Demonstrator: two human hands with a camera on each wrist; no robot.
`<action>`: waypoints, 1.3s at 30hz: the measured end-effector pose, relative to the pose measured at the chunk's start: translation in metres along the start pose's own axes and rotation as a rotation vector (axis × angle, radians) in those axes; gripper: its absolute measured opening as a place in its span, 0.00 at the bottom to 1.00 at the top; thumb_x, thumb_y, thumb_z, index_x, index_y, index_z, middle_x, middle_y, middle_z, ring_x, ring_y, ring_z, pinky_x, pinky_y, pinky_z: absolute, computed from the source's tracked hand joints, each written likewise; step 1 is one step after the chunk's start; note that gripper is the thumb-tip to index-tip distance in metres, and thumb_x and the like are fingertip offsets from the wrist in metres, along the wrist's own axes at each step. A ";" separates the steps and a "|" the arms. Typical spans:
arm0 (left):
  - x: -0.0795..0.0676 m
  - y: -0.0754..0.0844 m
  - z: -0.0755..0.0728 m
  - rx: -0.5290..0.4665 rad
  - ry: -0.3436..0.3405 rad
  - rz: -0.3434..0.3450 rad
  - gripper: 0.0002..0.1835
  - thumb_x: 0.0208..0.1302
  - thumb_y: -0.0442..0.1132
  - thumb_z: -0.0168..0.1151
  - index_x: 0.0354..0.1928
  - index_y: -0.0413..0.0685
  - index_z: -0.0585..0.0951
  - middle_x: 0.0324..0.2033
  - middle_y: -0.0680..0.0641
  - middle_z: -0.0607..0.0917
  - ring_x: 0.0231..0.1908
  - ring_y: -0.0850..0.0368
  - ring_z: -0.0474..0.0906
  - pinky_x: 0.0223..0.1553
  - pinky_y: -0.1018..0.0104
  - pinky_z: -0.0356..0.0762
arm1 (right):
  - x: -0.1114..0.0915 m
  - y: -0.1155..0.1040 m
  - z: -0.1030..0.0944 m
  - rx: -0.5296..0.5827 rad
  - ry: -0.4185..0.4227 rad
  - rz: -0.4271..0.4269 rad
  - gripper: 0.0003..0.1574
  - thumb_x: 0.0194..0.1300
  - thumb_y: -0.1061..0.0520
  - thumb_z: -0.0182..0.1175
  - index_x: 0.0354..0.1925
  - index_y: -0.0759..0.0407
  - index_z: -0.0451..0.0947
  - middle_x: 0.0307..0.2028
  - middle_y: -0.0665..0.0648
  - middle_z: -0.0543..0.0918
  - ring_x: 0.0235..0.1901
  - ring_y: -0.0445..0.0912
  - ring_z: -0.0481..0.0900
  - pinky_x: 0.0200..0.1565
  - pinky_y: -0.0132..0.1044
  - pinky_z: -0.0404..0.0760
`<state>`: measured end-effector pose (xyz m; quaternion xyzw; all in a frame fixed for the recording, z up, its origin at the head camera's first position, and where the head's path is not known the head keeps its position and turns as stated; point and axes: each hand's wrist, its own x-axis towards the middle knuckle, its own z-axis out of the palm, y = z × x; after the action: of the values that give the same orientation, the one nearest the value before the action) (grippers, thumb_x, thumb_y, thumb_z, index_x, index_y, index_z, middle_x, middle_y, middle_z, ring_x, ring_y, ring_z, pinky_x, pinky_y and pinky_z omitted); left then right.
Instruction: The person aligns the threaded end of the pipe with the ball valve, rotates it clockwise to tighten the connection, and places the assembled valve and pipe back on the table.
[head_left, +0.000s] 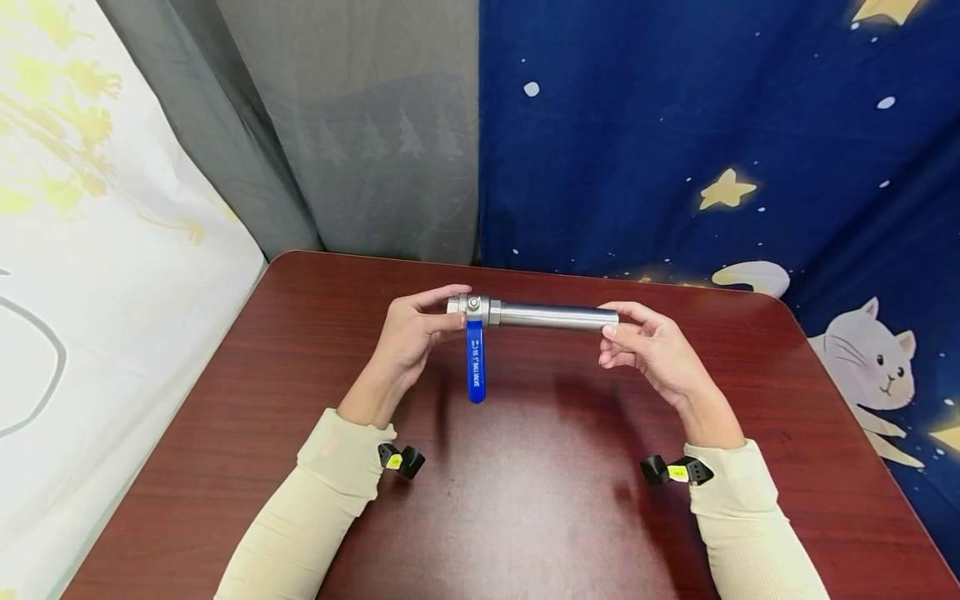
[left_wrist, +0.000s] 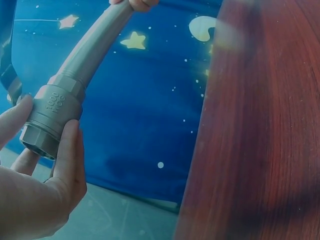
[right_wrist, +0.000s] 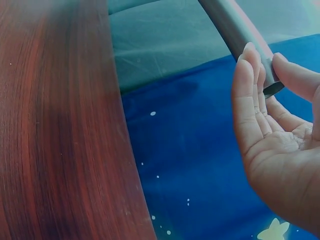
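A steel ball valve (head_left: 491, 312) with a blue lever handle (head_left: 476, 362) is joined to a straight metal pipe (head_left: 555, 317), held level above the table. My left hand (head_left: 408, 333) grips the valve body by its left end, thumb near the base of the lever. Pinched between the thumb and fingers of my right hand (head_left: 652, 346) is the pipe's far right end. The lever points toward me. In the left wrist view, raised lettering shows on the valve body (left_wrist: 55, 107) and its hex end opens downward. The right wrist view shows the pipe's open end (right_wrist: 272, 87) between thumb and fingers.
Below the hands lies a dark red wooden table (head_left: 510, 500) with rounded far corners. A grey curtain (head_left: 375, 125) and a blue starry curtain (head_left: 637, 150) hang behind it. White patterned cloth (head_left: 112, 292) hangs on the left. Small black cameras sit on both wrists.
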<state>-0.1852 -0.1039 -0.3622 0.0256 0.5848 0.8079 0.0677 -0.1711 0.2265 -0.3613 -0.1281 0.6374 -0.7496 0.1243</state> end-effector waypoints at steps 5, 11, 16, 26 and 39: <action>-0.001 -0.002 0.000 0.010 -0.006 -0.001 0.24 0.54 0.22 0.63 0.56 0.31 0.79 0.51 0.39 0.78 0.37 0.56 0.84 0.45 0.61 0.83 | 0.000 0.001 0.000 0.008 -0.009 0.012 0.12 0.70 0.66 0.54 0.51 0.59 0.73 0.27 0.56 0.83 0.24 0.45 0.84 0.33 0.36 0.86; 0.000 -0.003 0.001 -0.002 -0.014 0.007 0.24 0.54 0.21 0.63 0.56 0.30 0.78 0.50 0.39 0.79 0.36 0.56 0.84 0.44 0.61 0.84 | 0.000 0.002 0.001 -0.009 0.018 0.018 0.05 0.73 0.60 0.53 0.42 0.59 0.75 0.26 0.56 0.83 0.25 0.45 0.85 0.35 0.36 0.86; -0.001 -0.003 0.002 -0.004 -0.020 0.010 0.24 0.54 0.20 0.63 0.56 0.29 0.78 0.49 0.39 0.79 0.36 0.55 0.84 0.42 0.62 0.84 | -0.001 0.002 0.001 -0.016 0.048 0.024 0.06 0.73 0.57 0.54 0.39 0.58 0.75 0.25 0.56 0.82 0.26 0.45 0.85 0.36 0.37 0.86; 0.002 -0.002 0.002 0.017 -0.006 0.018 0.24 0.54 0.21 0.63 0.56 0.30 0.78 0.49 0.39 0.80 0.35 0.55 0.83 0.41 0.63 0.84 | 0.004 0.002 0.005 -0.068 0.113 0.055 0.15 0.72 0.51 0.55 0.31 0.59 0.74 0.23 0.56 0.82 0.25 0.46 0.85 0.36 0.38 0.86; 0.006 -0.003 0.004 0.020 -0.007 0.008 0.23 0.53 0.22 0.64 0.55 0.32 0.80 0.48 0.39 0.80 0.35 0.55 0.83 0.42 0.63 0.84 | 0.000 0.001 -0.003 -0.023 -0.056 -0.063 0.32 0.64 0.74 0.55 0.64 0.59 0.61 0.29 0.59 0.84 0.28 0.49 0.84 0.38 0.40 0.86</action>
<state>-0.1902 -0.0989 -0.3639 0.0313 0.5924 0.8023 0.0665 -0.1719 0.2293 -0.3627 -0.1707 0.6379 -0.7418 0.1168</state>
